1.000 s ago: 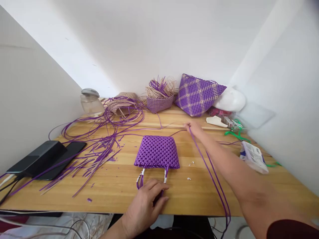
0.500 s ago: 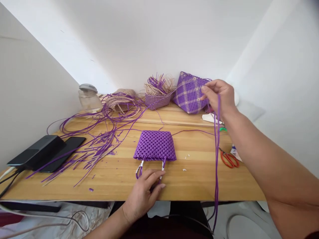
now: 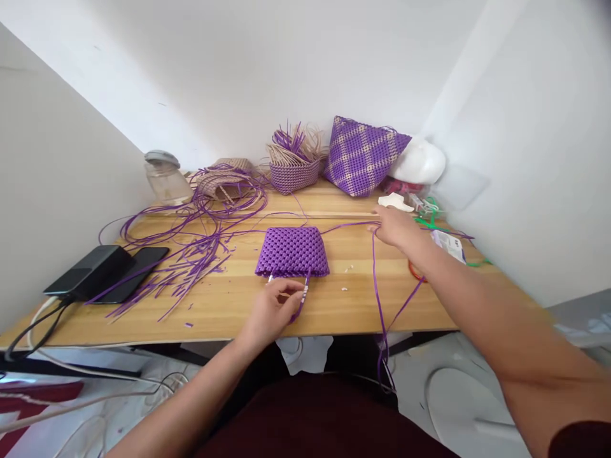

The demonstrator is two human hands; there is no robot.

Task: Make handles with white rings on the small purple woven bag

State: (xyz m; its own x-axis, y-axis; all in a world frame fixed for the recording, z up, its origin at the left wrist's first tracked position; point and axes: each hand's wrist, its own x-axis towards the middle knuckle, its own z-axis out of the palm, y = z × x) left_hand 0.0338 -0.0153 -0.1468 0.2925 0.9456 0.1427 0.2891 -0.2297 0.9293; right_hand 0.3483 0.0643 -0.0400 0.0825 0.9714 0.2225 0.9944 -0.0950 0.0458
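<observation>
I saw the left hand [image 3: 273,310], nearer, pinching the handle [image 3: 304,294], purple bag [image 3: 293,250] just beyond it, lying crosswise, while the right hand [image 3: 394,226] pinched a strand [image 3: 375,273].

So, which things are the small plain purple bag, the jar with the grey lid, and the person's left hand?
Small purple bag [image 3: 293,250]: head view, middle of its woven side.
Jar [image 3: 169,185]: head view, on its see-through body.
Left hand [image 3: 269,310]: head view, back of the hand.
</observation>
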